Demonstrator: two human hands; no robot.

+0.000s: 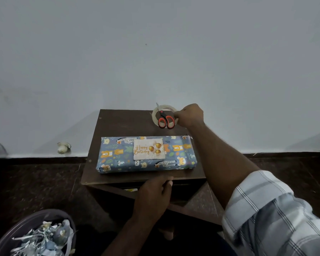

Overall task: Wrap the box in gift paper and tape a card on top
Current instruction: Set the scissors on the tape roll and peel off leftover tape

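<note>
1 wrapped box [146, 155] lies on a small dark wooden table [122, 122], its long axis running left to right across the person's view, covered in blue gift paper printed with bears and leopards. 1 "Happy Birthday" card [148, 149] sits flat on the box's top face, roughly centred; whether tape already holds it cannot be told from this view. Beyond the box, at the table's far edge near the wall, a tape roll [164, 115] lies flat with red-handled scissors [163, 119] resting across it. The right hand [189, 115] reaches over the box's right end to that far edge, fingers curled at the roll's right rim; it appears to pinch the roll or a strip of tape, but the grasp itself is hidden behind the knuckles. The left hand [155, 191] rests with relaxed fingers on the table's near edge, just in front of the box and holding nothing. Judged from the layout, the wrapping looks complete and taping the card is the step in hand: the box lies between the 2 hands, the left nearer to steady it while the right brings tape back toward the card. At lower left, a round bin [0, 242] holds paper scraps [44, 239].
</note>
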